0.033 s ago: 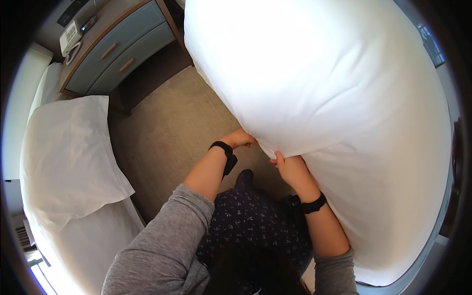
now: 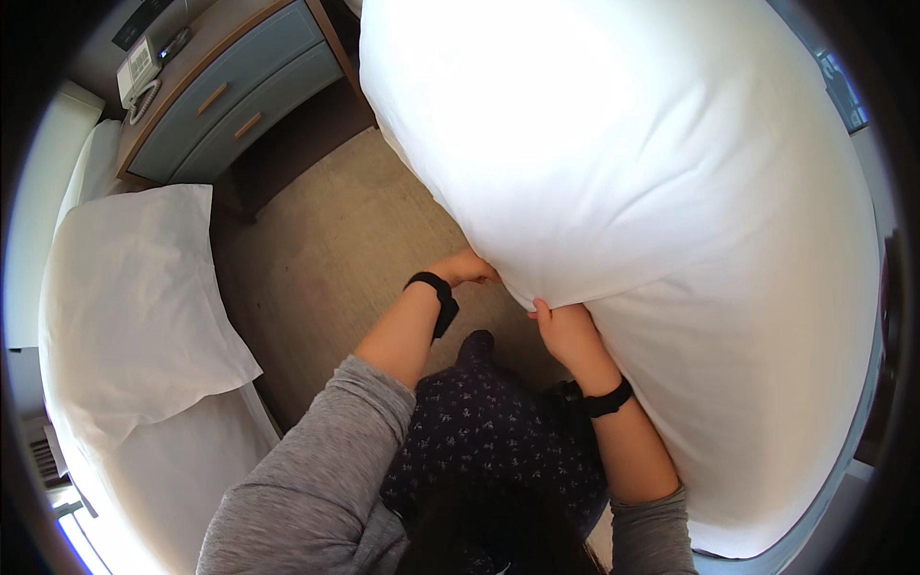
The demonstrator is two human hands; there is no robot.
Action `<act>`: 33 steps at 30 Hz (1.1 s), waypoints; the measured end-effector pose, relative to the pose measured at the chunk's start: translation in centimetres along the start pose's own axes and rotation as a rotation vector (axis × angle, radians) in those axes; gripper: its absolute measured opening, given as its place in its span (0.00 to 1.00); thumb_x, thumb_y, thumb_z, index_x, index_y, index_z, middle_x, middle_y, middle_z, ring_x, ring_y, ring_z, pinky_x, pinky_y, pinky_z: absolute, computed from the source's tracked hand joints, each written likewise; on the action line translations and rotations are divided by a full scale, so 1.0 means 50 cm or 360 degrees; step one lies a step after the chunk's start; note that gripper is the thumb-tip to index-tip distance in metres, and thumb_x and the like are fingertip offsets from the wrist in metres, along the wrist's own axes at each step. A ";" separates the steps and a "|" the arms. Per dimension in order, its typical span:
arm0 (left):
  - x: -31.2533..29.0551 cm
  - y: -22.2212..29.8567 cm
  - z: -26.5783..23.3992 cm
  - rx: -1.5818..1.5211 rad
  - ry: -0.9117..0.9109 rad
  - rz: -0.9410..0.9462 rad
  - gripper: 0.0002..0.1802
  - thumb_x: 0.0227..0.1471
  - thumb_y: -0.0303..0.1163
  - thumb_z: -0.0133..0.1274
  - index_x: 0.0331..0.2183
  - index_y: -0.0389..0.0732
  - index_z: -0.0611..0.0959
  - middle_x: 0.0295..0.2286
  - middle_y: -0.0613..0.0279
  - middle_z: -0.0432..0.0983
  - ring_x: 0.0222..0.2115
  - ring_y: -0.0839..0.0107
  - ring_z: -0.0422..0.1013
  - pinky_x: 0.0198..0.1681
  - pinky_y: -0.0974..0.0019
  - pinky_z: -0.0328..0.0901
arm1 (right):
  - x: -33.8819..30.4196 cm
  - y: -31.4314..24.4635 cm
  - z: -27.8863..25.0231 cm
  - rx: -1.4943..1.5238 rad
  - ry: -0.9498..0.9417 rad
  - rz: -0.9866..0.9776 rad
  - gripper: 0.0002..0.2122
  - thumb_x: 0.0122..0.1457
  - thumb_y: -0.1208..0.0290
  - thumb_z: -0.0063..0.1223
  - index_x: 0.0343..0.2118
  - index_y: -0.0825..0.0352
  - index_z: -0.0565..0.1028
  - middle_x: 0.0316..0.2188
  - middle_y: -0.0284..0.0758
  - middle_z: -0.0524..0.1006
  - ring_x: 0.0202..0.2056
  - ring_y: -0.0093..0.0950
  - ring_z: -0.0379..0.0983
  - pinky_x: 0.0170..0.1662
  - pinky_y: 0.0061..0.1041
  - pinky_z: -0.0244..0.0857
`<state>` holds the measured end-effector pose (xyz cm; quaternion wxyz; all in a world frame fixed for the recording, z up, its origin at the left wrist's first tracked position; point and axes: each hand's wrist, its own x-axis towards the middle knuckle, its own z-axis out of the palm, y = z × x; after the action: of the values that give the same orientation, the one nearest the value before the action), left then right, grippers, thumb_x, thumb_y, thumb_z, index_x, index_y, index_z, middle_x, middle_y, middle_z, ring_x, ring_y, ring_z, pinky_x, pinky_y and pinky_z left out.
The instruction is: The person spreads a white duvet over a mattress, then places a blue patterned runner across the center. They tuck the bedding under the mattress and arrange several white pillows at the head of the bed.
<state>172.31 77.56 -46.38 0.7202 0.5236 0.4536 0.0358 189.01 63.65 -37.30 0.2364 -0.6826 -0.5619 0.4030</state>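
A large white bed cover [image 2: 613, 192] drapes over the bed on the right, its side hanging down with a few creases. At its lower edge my left hand [image 2: 467, 268] is closed on the hem, the fingertips partly hidden beneath the fabric. A little nearer to me, my right hand [image 2: 565, 331] pinches the same edge, the thumb on the outside and the other fingers mostly tucked out of sight. Between the two hands a short stretch of the hem is drawn taut. Both wrists wear black bands.
Brown carpet [image 2: 331, 249] lies between two beds. On the left, a second bed has white bedding [image 2: 144, 297] with a folded-over top layer. A blue-grey drawer unit [image 2: 240, 86] stands at the far left, carrying a corded telephone [image 2: 139, 69]. My foot [image 2: 476, 347] is below my hands.
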 end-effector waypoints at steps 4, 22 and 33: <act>0.000 -0.039 -0.069 -0.0070 0.0205 0.0027 0.22 0.47 0.29 0.50 0.47 0.37 0.72 0.41 0.57 0.71 0.43 0.66 0.66 0.45 0.64 0.63 | -0.005 0.027 0.027 -0.0285 0.0204 -0.0061 0.14 0.57 0.68 0.44 0.34 0.77 0.73 0.26 0.44 0.77 0.28 0.37 0.75 0.33 0.32 0.67; 0.098 0.068 -0.263 -0.1583 0.1495 0.0315 0.24 0.58 0.39 0.39 0.48 0.29 0.67 0.45 0.50 0.69 0.42 0.57 0.68 0.44 0.60 0.66 | 0.012 0.166 0.107 -0.0684 -0.0004 0.0062 0.13 0.58 0.67 0.43 0.35 0.74 0.72 0.23 0.44 0.75 0.26 0.40 0.72 0.36 0.35 0.65; -0.349 -0.095 -0.143 0.1610 0.0614 -0.0803 0.16 0.51 0.35 0.44 0.37 0.34 0.72 0.35 0.50 0.70 0.35 0.58 0.67 0.37 0.56 0.62 | -0.278 -0.095 -0.151 -0.0461 -0.0589 0.0425 0.37 0.55 0.40 0.33 0.56 0.72 0.58 0.60 0.47 0.50 0.62 0.41 0.43 0.62 0.34 0.37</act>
<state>155.13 71.43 -39.66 0.2723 0.6618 0.6474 -0.2623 191.84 52.54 -25.41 -0.0256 -0.6922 -0.5522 0.4639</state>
